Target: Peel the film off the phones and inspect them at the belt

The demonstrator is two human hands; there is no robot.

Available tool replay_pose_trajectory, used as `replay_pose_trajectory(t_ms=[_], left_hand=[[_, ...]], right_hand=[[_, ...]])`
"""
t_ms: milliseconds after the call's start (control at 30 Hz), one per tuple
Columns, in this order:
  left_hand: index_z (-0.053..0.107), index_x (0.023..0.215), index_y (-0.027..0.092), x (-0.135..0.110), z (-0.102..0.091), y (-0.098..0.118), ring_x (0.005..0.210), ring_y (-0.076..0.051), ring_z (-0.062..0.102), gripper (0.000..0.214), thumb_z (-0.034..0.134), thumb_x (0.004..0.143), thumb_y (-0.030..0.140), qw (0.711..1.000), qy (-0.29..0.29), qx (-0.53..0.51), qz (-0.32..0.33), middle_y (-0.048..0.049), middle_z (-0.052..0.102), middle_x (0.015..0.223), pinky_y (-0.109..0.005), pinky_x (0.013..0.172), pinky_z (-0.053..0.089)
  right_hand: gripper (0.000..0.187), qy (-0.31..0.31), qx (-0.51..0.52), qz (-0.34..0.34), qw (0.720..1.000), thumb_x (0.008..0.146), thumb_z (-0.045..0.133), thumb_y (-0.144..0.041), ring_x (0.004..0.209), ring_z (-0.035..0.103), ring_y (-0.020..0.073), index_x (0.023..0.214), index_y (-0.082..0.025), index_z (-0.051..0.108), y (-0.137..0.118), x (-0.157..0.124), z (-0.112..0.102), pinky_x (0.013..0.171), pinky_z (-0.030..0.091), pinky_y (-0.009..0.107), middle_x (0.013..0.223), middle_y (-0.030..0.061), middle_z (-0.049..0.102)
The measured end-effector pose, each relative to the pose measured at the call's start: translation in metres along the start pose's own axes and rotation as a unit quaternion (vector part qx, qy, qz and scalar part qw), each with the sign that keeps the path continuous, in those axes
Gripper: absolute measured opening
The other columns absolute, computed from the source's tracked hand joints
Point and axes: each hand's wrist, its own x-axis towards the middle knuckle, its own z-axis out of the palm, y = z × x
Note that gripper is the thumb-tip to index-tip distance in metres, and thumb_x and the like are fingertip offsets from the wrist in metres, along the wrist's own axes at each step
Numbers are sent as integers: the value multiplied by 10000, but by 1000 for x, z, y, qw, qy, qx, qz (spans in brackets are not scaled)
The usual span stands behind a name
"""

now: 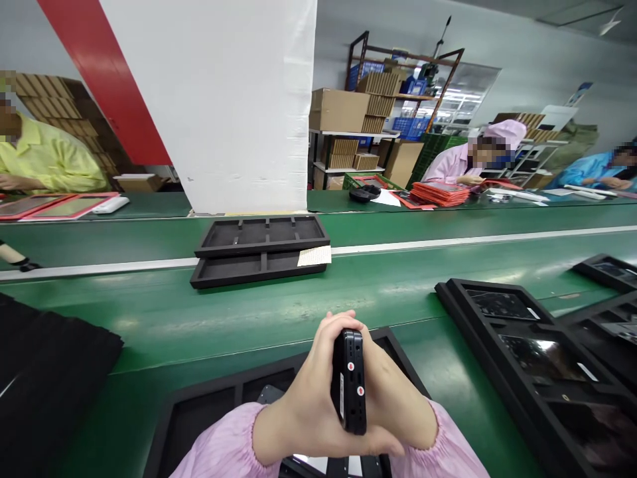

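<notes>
A black smartphone (354, 378) is held on edge between my two hands, its narrow side with two small round red-and-white stickers facing me. My left hand (311, 392) presses against its left face, fingers wrapped over the far end. My right hand (385, 395) closes on the opposite face, thumb pointing right below the phone. Directly beneath lies a black compartment tray (199, 405), partly hidden by my hands and pink sleeves. A dark device (270, 394) shows in one of its compartments, and more devices with white labels lie below my wrists.
Two stacked black trays (261, 247) with a paper slip (314, 256) stand ahead on the green bench. To the right, black trays (490, 332) hold dark-screened devices. A black stack (54, 372) is at left. Co-workers sit across, beyond a white pillar (223, 99).
</notes>
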Motion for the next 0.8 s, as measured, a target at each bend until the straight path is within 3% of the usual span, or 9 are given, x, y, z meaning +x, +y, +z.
replay_pose_trajectory(t_ms=[167,333,633,800], left_hand=[[281,1407,274,-2,-1,2,1315,-435,466,1286,944,349,577,1000,-6,-8,-4,-159,418,1325,-620,1127,399],[278,1403,280,-2,-1,4,1324,-446,452,1252,937,381,582,1000,-11,-9,-5,-159,411,1325,-630,1107,419],[279,1391,295,-2,-2,10,1308,-424,474,1135,886,491,626,1000,-19,-12,-3,-135,457,1258,-698,1164,269],[281,1408,316,-4,0,9,1332,-416,448,1139,891,494,613,999,-17,-32,-23,-138,421,1314,-642,1138,370]], right_hand=[[638,6,-1,-17,1000,888,606,-226,1247,592,282,1428,-217,266,1,-1,-2,1005,565,399,1298,167,578],[624,6,1,-20,1000,894,606,-235,1243,592,271,1420,-237,271,-2,-1,-4,1021,558,395,1300,146,576],[592,-1,-34,-41,999,951,539,-260,1311,537,264,1450,-192,229,-3,-5,-4,1066,531,404,1351,182,532],[599,-4,-36,-25,999,933,543,-238,1238,591,259,1446,-205,235,-6,-3,-5,1028,559,401,1304,170,554]])
